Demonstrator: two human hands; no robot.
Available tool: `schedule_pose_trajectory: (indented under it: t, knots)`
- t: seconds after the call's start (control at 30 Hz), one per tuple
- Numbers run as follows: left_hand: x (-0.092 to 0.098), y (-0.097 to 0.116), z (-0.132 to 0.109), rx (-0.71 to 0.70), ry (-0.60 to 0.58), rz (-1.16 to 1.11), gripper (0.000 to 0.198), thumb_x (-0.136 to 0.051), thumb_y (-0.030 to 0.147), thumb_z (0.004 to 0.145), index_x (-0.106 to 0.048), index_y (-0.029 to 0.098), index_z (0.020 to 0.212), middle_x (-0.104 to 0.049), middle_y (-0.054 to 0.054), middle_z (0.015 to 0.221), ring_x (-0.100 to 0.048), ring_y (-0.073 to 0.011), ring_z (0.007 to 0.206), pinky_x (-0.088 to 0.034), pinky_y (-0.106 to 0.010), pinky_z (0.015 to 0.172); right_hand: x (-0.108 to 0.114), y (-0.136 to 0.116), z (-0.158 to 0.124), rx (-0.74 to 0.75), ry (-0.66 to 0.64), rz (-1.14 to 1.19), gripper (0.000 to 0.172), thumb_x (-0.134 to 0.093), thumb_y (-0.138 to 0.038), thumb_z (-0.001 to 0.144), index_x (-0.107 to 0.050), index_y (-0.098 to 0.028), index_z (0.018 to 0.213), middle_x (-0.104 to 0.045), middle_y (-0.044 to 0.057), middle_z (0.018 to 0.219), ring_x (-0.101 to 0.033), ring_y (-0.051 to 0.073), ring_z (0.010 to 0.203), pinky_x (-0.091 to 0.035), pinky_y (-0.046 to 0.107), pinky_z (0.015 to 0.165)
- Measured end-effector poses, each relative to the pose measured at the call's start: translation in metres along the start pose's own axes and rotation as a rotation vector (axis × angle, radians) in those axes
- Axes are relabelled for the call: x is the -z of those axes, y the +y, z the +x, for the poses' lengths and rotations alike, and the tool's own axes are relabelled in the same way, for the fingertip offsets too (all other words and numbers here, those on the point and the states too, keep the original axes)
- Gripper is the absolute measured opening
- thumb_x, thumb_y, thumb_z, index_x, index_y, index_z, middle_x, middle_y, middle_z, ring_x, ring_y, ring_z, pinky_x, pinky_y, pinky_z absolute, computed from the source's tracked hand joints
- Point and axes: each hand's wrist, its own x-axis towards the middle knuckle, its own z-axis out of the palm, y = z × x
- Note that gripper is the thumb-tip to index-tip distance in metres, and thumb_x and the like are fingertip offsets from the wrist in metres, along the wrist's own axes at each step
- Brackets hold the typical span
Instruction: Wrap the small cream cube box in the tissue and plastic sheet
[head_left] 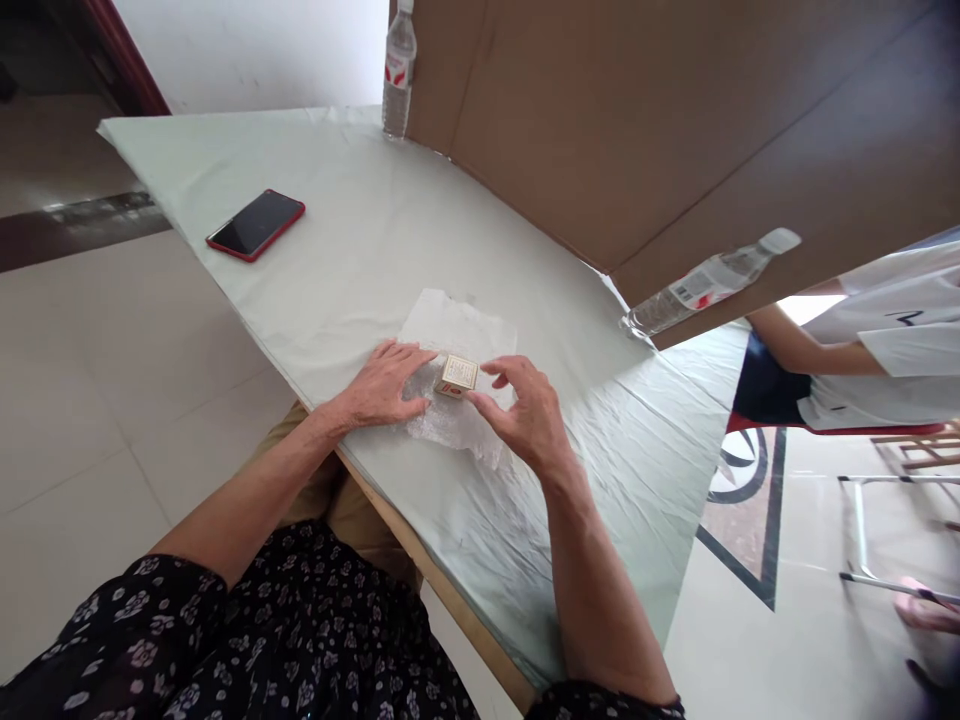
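We see the small cream cube-shaped printed carton (457, 376) on a crumpled translucent plastic sheet (448, 320) atop the pale-green cloth-covered counter (345, 260), between the left hand (381, 387) and the nearer right hand (529, 410), each grip spread and unclenched.

Bright overall, soft and diffuse. Nearly washed out on white wall (262, 50). Dim in doorway (52, 120), upper left; duller across cardboard panel (600, 130). Glare on dark floor strip (64, 235). Softly shadowed beside right forearm (596, 580). Fairly sharp mid-frame, smeared at far right, stretched wide-angle toward edges. Too small to read: print on box (459, 375).
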Motion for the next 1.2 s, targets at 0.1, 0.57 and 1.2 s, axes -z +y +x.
schedule_pose_trajectory:
  t: [0.1, 0.57, 1.2]
  knots:
    - [0.001, -0.001, 0.000, -0.004, 0.009, -0.025, 0.064, -0.062, 0.036, 0.079, -0.050, 0.020, 0.140, -0.057, -0.013, 0.146, -0.047, -0.0310, 0.139, -0.026, -0.053, 0.121, 0.014, -0.018, -0.009, 0.133, -0.305, -0.070, 0.024, -0.073, -0.035, 0.084, -0.064, -0.023, 0.103, -0.072, 0.005, 0.106, -0.066, 0.022, 0.088, -0.046, 0.039, 0.083]
    - [0.022, 0.002, -0.014, 0.009, 0.099, -0.402, 0.051, -0.053, 0.046, 0.092, -0.057, 0.023, 0.137, -0.056, -0.010, 0.148, -0.046, -0.0284, 0.142, -0.039, -0.048, 0.118, 0.004, -0.029, -0.010, 0.096, -0.236, -0.262, 0.018, -0.049, -0.010, 0.088, -0.063, -0.021, 0.087, -0.073, 0.006, 0.089, -0.064, 0.022, 0.084, -0.036, 0.037, 0.080]
    - [0.003, 0.025, -0.022, -0.147, 0.204, -0.062, 0.009, -0.061, 0.022, 0.088, -0.068, 0.022, 0.083, -0.062, -0.009, 0.140, -0.048, -0.0284, 0.141, -0.034, -0.054, 0.119, -0.006, 0.007, 0.007, -0.012, -0.069, 0.074, 0.042, -0.062, -0.030, 0.088, -0.060, -0.026, 0.129, -0.066, 0.010, 0.133, -0.060, 0.029, 0.124, -0.047, 0.048, 0.103]
